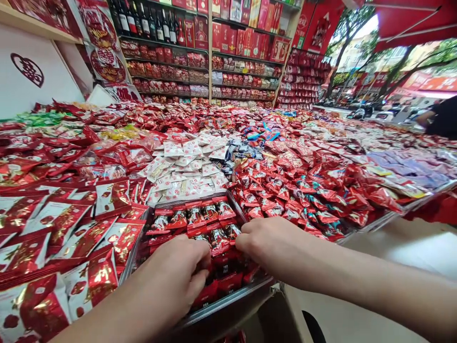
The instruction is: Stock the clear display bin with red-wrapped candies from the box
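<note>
Both my hands rest in a metal tray (228,297) of small red snack packets (200,216) at the near edge of a large sweets display. My left hand (176,274) is curled, knuckles up, its fingers pressed down among the packets at the tray's front left. My right hand (269,245) is also curled, its fingertips tucked into the packets at the tray's right side. What either hand grips is hidden under the fingers.
Larger red and white bags (71,233) fill the left. White packets (185,166) lie behind the tray and loose red sweets (303,190) to its right. Shelves of red boxes and bottles (214,47) line the back wall. A cardboard box (321,314) stands below.
</note>
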Available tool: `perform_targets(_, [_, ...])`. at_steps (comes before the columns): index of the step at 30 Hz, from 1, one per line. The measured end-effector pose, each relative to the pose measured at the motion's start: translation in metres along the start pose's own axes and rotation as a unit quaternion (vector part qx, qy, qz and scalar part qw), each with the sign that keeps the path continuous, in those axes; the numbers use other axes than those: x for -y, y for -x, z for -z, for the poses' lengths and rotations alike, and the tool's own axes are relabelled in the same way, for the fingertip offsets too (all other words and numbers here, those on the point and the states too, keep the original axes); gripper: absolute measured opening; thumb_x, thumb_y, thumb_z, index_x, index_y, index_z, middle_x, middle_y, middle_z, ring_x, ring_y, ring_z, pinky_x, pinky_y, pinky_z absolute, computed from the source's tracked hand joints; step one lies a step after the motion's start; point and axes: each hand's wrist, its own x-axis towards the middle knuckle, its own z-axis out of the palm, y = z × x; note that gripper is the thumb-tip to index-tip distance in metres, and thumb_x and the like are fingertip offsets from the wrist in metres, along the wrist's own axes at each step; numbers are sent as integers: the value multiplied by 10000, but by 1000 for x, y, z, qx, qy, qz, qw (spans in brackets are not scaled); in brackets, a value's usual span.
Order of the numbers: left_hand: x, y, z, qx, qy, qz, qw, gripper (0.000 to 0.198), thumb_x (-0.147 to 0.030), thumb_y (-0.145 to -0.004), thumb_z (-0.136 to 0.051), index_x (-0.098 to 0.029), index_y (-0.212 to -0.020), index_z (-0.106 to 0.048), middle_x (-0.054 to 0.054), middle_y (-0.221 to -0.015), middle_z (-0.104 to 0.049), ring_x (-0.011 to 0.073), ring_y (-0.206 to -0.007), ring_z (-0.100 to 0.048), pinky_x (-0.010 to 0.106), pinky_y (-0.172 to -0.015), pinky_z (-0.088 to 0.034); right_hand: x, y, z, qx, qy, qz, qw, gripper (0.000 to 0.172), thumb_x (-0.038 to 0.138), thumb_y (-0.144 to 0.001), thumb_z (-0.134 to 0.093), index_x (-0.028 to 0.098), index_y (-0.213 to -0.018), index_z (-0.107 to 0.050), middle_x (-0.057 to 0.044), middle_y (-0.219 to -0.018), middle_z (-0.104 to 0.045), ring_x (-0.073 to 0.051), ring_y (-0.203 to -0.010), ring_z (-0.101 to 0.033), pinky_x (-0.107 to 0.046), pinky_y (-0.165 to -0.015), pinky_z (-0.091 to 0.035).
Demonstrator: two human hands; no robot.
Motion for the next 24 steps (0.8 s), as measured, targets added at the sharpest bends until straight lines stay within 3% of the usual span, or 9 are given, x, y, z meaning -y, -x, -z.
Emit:
perform_targets(5, [0,-3,5,-5,12,-16,1000,156,-263,-755,-429,-237,-760,-582,6,-766,-603,177,-714,-534,278,-615,-366,-3,-4,-3,29,-10,-13,999,122,70,-691,-533,168,-642,-586,-22,-638,-617,-125,-527,-531,-230,-425,-236])
perform_targets(8, [2,-5,6,-18,28,-32,999,219,-268,-747,-457,-262,-900,-614,6,-809,-641,182,-737,-561,283,-648,-389,-7,-4,-7,-5,-25,1,1000,110,92,-696,-518,173,-666,-586,-9,-624,-601,-117,-520,-523,-228,-428,-237])
perform_targets(12, [-1,-7,7,-30,66,-66,995,227,-228,-717,-483,-273,-829,-676,7,-821,-687,192,-761,-583,268,-685,-403,-9,-3,-13,-43,-55,27,997,109,171,-749,-497,186,-710,-598,-1,-655,-597,-100,-532,-507,-224,-436,-239])
perform_targets(18, [-8,-8,7,12,71,-32,997,227,-230,-697,-473,-275,-737,-692,-20,-707,-696,160,-620,-581,236,-576,-402,-3,-9,-14,-19,-35,-11,999,189,192,-767,-471,165,-669,-630,-33,-645,-614,-110,-533,-520,-233,-437,-236])
perform_targets(24, [-12,-4,12,6,-18,-22,1000,267,-278,-735,-447,-264,-919,-640,20,-841,-688,184,-716,-592,259,-615,-404,3,-7,-7,-21,-25,-35,999,168,247,-729,-507,162,-708,-651,-55,-648,-632,-137,-551,-541,-242,-446,-252])
